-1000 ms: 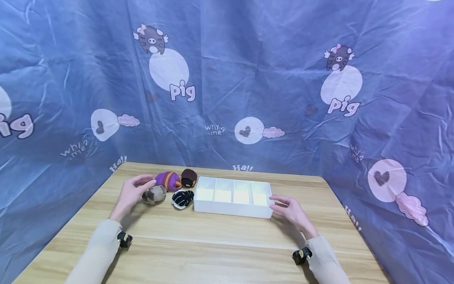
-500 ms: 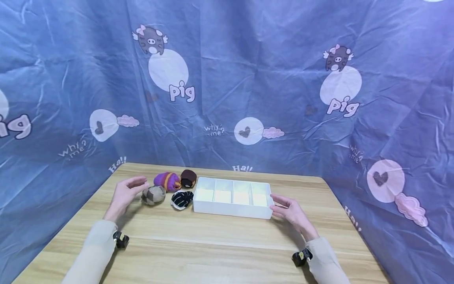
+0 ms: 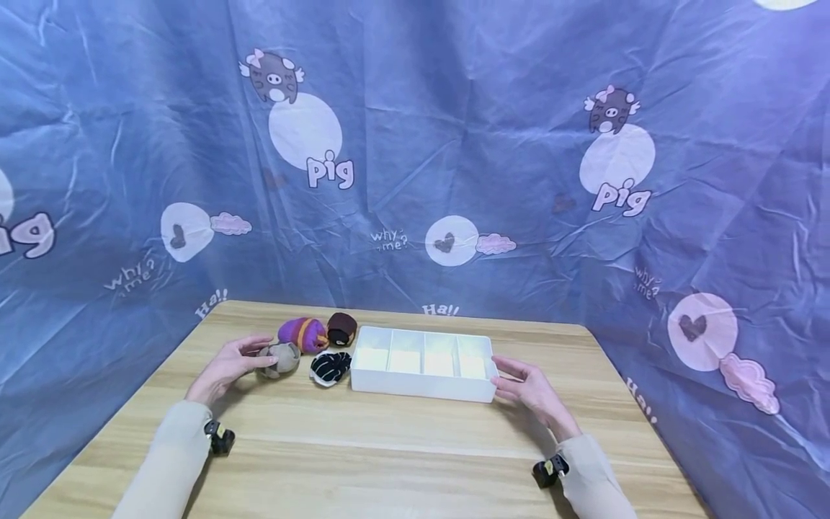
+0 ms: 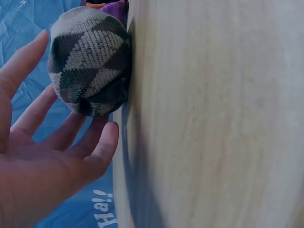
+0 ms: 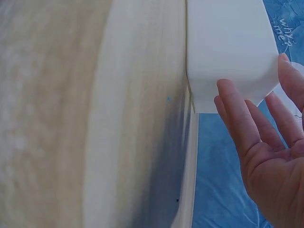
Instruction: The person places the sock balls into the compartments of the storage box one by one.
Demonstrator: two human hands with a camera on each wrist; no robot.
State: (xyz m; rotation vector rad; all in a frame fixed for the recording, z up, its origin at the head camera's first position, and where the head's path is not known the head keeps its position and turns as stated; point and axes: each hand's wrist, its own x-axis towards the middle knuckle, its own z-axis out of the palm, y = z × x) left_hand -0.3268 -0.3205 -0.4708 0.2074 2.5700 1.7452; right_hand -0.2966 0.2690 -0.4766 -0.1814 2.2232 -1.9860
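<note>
A rolled-up grey checked sock (image 3: 279,360) lies on the table, leftmost in a group of balled socks. My left hand (image 3: 227,365) is at its left side, thumb and fingers spread around it; in the left wrist view the fingertips (image 4: 110,135) come right up to the checked knit. Beside it lie a purple sock ball with orange bands (image 3: 303,335), a dark brown one (image 3: 341,329) and a black one with white stripes (image 3: 331,367). My right hand (image 3: 533,389) has its extended fingers at the right end of a white divided box (image 3: 421,384).
The white box has several compartments in a row, with bare bottoms showing. Everything stands on a wooden table (image 3: 389,454), and a blue printed cloth (image 3: 415,144) hangs behind it and at both sides.
The left hand drew back a little left from the checked sock, then came down and in again around its side. The right hand has stayed at the box's end.
</note>
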